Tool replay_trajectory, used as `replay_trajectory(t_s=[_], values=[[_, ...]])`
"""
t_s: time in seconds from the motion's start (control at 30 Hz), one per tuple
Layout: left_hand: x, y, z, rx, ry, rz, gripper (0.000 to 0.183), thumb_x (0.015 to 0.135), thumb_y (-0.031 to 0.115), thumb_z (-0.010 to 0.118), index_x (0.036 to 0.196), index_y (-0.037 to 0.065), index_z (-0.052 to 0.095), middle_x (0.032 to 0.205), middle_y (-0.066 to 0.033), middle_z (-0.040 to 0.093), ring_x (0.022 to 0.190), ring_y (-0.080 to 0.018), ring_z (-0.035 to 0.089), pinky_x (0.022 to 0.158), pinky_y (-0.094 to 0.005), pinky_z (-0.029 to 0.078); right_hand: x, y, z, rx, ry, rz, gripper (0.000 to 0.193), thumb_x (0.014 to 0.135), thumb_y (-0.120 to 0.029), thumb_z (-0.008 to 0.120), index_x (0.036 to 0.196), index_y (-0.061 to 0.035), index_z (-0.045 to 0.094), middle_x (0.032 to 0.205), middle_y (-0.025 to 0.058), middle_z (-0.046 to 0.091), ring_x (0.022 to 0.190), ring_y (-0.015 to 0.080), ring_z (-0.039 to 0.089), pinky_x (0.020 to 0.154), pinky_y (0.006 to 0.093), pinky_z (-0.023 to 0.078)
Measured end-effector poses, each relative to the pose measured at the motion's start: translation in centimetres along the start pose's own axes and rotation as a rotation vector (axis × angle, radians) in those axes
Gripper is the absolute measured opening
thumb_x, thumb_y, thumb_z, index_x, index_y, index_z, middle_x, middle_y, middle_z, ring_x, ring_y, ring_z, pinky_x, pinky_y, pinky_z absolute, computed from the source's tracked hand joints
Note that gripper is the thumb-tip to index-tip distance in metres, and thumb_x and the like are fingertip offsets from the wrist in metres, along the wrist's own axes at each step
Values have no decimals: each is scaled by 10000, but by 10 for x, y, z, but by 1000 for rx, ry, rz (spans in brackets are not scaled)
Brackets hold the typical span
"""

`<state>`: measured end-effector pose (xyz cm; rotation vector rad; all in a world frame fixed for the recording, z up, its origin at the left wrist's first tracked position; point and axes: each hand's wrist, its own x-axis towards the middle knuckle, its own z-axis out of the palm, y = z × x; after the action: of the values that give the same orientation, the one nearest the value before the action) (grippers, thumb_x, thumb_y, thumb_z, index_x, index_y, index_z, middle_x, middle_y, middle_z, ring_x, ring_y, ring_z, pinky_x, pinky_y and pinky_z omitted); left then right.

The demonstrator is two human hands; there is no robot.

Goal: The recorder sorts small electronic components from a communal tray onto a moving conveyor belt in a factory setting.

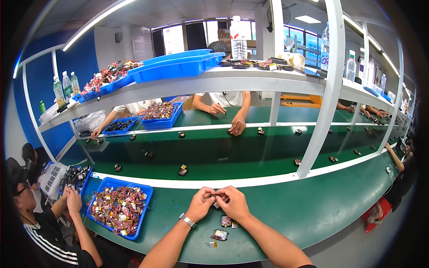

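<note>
Hands meet at the near edge of the green worktop [313, 210]: left hand [201, 203] and right hand [233, 202] are both pinched closed on one small part [216, 198] held between the fingertips, just above the surface. Three more small parts [220, 234] lie on the worktop just below the hands, and a blue tray [144, 210] of mixed parts sits to the left.

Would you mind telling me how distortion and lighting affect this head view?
Head view: fisheye bends the shelf and belt edge toward a black rim; windows blow out; left hand and right hand stay sharp, evenly lit.
</note>
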<state>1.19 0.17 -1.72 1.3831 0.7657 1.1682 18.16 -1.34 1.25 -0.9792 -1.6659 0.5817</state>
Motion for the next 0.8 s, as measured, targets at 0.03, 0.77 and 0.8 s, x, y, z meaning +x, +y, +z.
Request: replay_trajectory(t_s=[0.03,0.77,0.8], values=[[-1,0,-2,-14,-3,-11,191,941,-41,530,1119,19,495,1082,-82,608,995,-134,593,856,-284,515,1,-1,1,1,-7,-14,160,811,-39,696,969,-17,683,897,94,653,731,177,678,665,278,557],[1,-6,-3,-25,180,-37,231,918,39,589,1118,-75,606,978,-116,697,798,-136,678,701,-256,561,9,-4,7,-100,46,-133,150,766,-4,708,909,-1,664,843,96,635,676,161,646,605,265,539],[2,-6,-2,-4,189,-35,228,916,48,596,1105,-79,612,965,-114,699,772,-138,680,684,-255,560,10,-2,6,-105,64,-124,153,764,-2,706,910,-2,661,843,99,637,677,168,651,606,270,542]])
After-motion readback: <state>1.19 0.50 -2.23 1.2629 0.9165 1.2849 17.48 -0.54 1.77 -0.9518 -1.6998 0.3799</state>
